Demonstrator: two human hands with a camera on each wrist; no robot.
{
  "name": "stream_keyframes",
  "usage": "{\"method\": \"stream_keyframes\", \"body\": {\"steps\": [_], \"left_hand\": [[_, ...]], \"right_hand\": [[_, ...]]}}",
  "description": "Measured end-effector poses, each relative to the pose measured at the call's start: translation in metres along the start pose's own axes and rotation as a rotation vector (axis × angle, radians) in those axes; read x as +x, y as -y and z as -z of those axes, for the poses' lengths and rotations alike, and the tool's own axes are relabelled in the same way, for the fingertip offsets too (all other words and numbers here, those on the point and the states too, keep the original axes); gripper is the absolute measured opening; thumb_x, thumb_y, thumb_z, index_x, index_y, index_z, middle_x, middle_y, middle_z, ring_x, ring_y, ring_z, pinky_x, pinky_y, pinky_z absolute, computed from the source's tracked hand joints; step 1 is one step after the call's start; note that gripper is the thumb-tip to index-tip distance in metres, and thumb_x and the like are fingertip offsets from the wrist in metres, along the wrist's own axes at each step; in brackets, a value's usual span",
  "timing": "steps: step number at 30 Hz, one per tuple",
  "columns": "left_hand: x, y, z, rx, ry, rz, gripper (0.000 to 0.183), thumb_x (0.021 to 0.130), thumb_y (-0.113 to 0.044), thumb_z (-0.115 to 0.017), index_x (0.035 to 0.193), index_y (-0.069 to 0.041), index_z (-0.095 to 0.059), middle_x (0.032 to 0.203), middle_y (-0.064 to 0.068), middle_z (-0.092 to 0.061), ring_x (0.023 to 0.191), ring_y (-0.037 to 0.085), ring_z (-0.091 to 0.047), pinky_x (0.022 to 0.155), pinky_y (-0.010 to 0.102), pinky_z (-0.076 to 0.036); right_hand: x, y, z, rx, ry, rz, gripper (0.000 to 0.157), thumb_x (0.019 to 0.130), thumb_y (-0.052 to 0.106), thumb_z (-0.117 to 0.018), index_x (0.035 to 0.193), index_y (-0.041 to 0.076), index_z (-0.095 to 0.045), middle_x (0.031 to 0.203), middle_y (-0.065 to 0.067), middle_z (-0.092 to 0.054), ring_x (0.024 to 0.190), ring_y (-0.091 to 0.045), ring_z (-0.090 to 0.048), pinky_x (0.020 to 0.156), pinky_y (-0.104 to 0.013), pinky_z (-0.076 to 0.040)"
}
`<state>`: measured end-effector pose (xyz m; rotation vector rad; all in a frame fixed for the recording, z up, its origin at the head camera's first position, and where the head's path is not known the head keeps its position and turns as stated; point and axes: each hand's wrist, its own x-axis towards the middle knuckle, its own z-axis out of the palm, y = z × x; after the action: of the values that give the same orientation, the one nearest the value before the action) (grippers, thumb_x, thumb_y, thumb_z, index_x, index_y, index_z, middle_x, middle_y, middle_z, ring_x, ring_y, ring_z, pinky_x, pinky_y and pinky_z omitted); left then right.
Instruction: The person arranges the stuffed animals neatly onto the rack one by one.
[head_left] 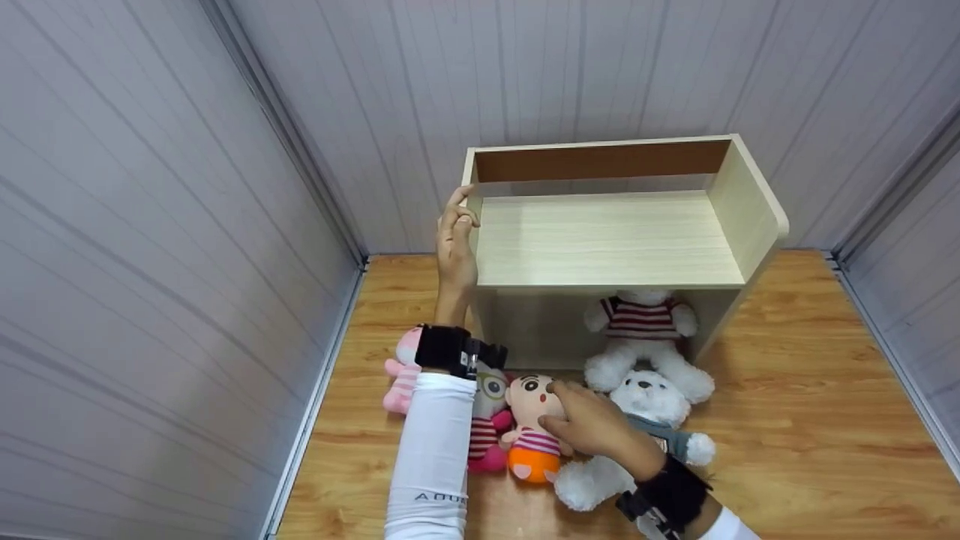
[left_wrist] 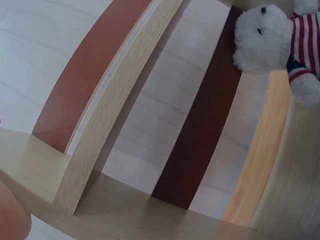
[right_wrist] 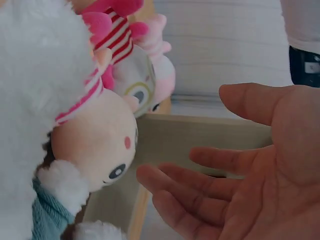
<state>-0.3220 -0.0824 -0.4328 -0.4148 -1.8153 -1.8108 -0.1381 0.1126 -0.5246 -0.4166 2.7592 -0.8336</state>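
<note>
While grey, streaked walls (head_left: 540, 75) close in on three sides, a wood-grain floor (head_left: 832, 420) carries a pale shelf (head_left: 607, 232). Before it on the boards, beside a white bear (head_left: 652, 397), rests a round-headed doll (head_left: 534, 435) with dark eyes, small red mouth, pink-striped top and orange shorts. The right hand (head_left: 592, 420) holds nothing, fingers loosely apart near its face. The left hand (head_left: 455, 247) bends its fingers at the shelf's left edge; whether they grip, I can't tell.
</note>
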Motion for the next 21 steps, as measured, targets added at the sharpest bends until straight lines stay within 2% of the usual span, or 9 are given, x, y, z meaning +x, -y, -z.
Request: {"method": "stream_keyframes", "body": {"steps": [4,11,14,18,21], "left_hand": [[0.001,-0.001,-0.002,-0.012,0.001,0.015,0.021,0.101,-0.013,-0.036,0.085,-0.01,-0.05,0.153,0.015,-0.051,0.13,0.043,-0.039,0.107,0.037,-0.028],[0.001,-0.002,-0.001,-0.006,0.002,0.012,0.023,0.101,-0.015,-0.036,0.083,-0.017,-0.049,0.152,0.011,-0.053,0.132,0.036,-0.04,0.109,0.037,-0.026],[0.001,-0.002,-0.002,0.01,0.004,0.001,0.023,0.1,-0.016,-0.035,0.083,-0.017,-0.049,0.152,0.009,-0.053,0.13,0.034,-0.04,0.108,0.035,-0.025],[-0.001,-0.001,-0.003,0.012,-0.001,-0.01,0.023,0.1,-0.017,-0.035,0.087,-0.009,-0.053,0.152,0.01,-0.053,0.122,0.028,-0.042,0.105,0.033,-0.026],[-0.002,-0.001,-0.004,0.002,-0.002,-0.005,0.022,0.1,-0.016,-0.035,0.087,-0.012,-0.053,0.152,0.012,-0.053,0.122,0.031,-0.043,0.105,0.033,-0.027]], "right_hand": [[0.008,0.001,-0.01,-0.028,-0.028,0.005,0.064,0.09,0.032,-0.074,0.143,0.002,-0.052,0.138,-0.023,-0.059,0.115,-0.043,-0.065,0.096,-0.058,-0.052],[0.024,-0.011,-0.031,0.018,-0.044,-0.031,0.079,0.085,0.024,-0.08,0.149,0.0,-0.04,0.143,-0.027,-0.049,0.102,-0.042,-0.067,0.092,-0.055,-0.055],[0.026,-0.016,-0.04,0.03,-0.043,-0.051,0.087,0.083,0.023,-0.083,0.152,0.0,-0.036,0.147,-0.03,-0.045,0.107,-0.046,-0.065,0.094,-0.058,-0.054],[0.023,-0.023,-0.049,0.028,-0.057,-0.049,0.096,0.08,0.021,-0.085,0.156,0.0,-0.031,0.148,-0.033,-0.043,0.116,-0.05,-0.06,0.097,-0.062,-0.051],[0.023,-0.029,-0.055,0.024,-0.062,-0.05,0.102,0.078,0.02,-0.086,0.159,0.002,-0.027,0.149,-0.034,-0.043,0.124,-0.052,-0.055,0.1,-0.065,-0.048]]}}
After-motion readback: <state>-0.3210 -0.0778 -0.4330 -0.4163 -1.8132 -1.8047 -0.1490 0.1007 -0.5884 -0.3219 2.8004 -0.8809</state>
